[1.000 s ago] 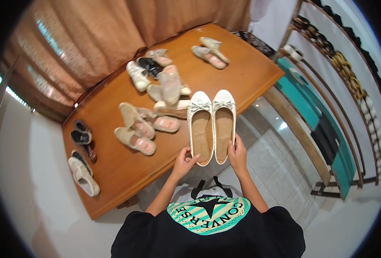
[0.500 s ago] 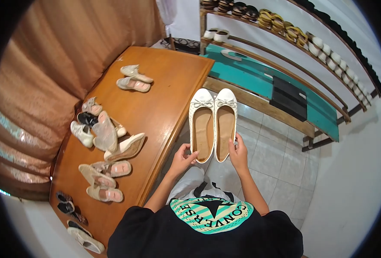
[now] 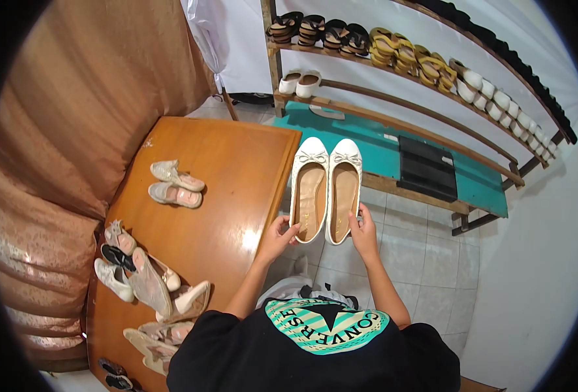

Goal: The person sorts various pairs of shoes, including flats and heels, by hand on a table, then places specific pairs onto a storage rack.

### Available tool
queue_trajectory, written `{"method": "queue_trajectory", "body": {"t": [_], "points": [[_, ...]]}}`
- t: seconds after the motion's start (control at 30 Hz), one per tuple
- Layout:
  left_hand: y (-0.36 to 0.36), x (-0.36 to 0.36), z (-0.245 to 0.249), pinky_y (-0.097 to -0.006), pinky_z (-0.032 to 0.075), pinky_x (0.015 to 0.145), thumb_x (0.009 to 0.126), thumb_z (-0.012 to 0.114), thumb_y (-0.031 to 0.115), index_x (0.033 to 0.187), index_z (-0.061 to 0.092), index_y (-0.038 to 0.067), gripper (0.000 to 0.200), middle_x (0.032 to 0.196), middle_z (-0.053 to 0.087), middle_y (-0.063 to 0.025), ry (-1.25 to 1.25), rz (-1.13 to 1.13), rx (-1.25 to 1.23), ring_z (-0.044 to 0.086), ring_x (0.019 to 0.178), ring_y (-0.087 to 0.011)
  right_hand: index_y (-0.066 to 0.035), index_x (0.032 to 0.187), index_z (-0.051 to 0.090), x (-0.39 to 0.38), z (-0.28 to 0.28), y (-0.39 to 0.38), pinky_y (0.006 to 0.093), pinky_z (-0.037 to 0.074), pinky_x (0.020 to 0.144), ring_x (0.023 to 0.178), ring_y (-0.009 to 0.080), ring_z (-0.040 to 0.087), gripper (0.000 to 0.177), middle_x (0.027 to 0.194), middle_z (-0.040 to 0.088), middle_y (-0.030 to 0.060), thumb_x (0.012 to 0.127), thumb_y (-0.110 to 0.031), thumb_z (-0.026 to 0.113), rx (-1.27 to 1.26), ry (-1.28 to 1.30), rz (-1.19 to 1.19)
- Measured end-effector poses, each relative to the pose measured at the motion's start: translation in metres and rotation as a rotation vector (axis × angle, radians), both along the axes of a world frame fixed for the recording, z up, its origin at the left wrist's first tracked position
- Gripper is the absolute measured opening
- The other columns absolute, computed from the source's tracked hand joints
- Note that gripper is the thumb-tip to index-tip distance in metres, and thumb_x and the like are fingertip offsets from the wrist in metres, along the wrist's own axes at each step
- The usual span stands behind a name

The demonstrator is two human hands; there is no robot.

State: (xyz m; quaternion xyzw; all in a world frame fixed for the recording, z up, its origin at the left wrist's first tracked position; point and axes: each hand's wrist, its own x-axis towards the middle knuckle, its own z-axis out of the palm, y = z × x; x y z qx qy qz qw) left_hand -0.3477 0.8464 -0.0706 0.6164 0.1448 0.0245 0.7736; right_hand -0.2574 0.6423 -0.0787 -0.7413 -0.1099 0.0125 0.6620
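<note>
Two white ballet flats with small bows and tan insoles are held side by side in front of me, toes pointing away. My left hand [image 3: 280, 236] grips the left ballet flat [image 3: 310, 157] by its heel end, thumb on the inner edge. The right ballet flat [image 3: 346, 157] is pinched along its outer side near the heel by my right hand [image 3: 363, 230]. The shoes touch or nearly touch along their inner sides. My fingers under the soles are mostly hidden.
To the left stands a wooden table [image 3: 237, 176] with a pair of beige sandals [image 3: 175, 185] and a pile of mixed shoes [image 3: 148, 274]. Ahead is a wooden rack [image 3: 341, 52] with rows of shoes. Its teal bottom shelf [image 3: 367, 144] carries a black flat box [image 3: 427, 168].
My view has shifted up toward the rack, so the table and its shoes appear lower and further left. Both hands still hold the ballet flats.
</note>
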Motion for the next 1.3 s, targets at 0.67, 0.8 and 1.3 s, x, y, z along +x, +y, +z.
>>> {"method": "queue_trajectory", "body": {"t": [0.67,0.8,1.3], "points": [[0.181,0.246,0.025,-0.0186,0.037,0.039,0.082,0.057,0.032,0.074,0.053,0.005,0.029,0.052,0.050,-0.0003,-0.016,0.094,0.204,0.050,0.042,-0.0078,0.002,0.119,0.040,0.164,-0.022,0.096,0.0189,0.043,0.049,0.065,0.0070,0.054,0.038,0.098,0.052,0.0066,0.087,-0.017,0.050,0.095,0.237,0.101],[0.205,0.310,0.042,-0.0204,0.037,0.038,0.076,0.059,0.043,0.080,0.057,0.002,0.041,0.053,0.051,-0.0010,0.044,0.102,0.278,0.052,0.043,-0.0105,0.002,0.118,0.041,0.201,-0.018,0.103,0.0184,0.043,0.050,0.064,0.0070,0.054,0.037,0.095,0.051,0.0064,0.088,-0.017,0.050,0.128,0.219,0.117],[0.239,0.476,0.069,-0.0216,0.035,0.037,0.074,0.057,0.041,0.071,0.057,-0.003,0.044,0.056,0.053,-0.0057,0.133,0.179,0.337,0.049,0.040,-0.0124,0.002,0.118,0.042,0.311,-0.035,0.112,0.0205,0.044,0.046,0.061,0.0077,0.055,0.040,0.093,0.052,0.0067,0.086,-0.019,0.052,0.175,0.148,0.139]]}}
